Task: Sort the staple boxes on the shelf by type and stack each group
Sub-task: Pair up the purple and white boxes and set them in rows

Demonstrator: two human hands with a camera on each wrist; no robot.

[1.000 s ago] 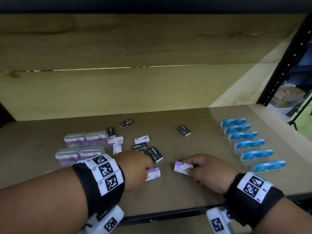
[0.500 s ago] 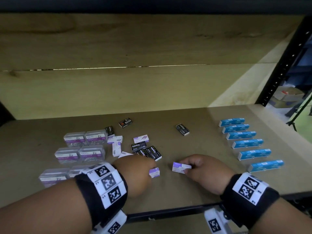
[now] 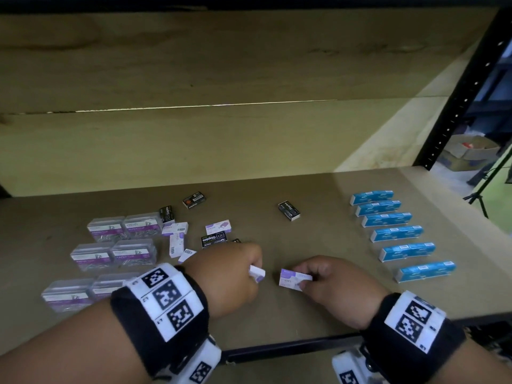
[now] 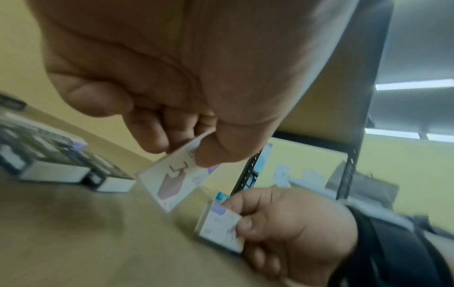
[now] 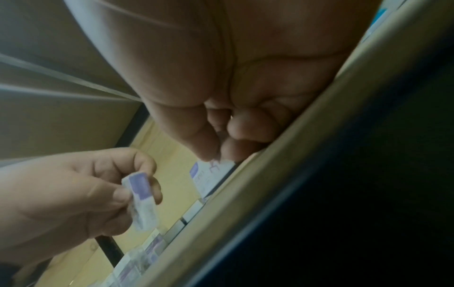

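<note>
My left hand pinches a small white-and-purple staple box lifted off the shelf; in the left wrist view the same box hangs tilted from thumb and fingers. My right hand holds a second white-and-purple box low over the shelf board, a short gap to the right of the first. More white-and-purple boxes and black staple boxes lie scattered behind my left hand. One black box sits alone mid-shelf.
Several clear paper-clip boxes stand in rows at the left. A column of several blue boxes runs along the right. The wooden shelf ends at a black metal front rail, with a black upright post at the right.
My left hand has lifted its white-and-purple box off the shelf and carried it right, closer to the box in my right hand, which has tilted its box slightly.
</note>
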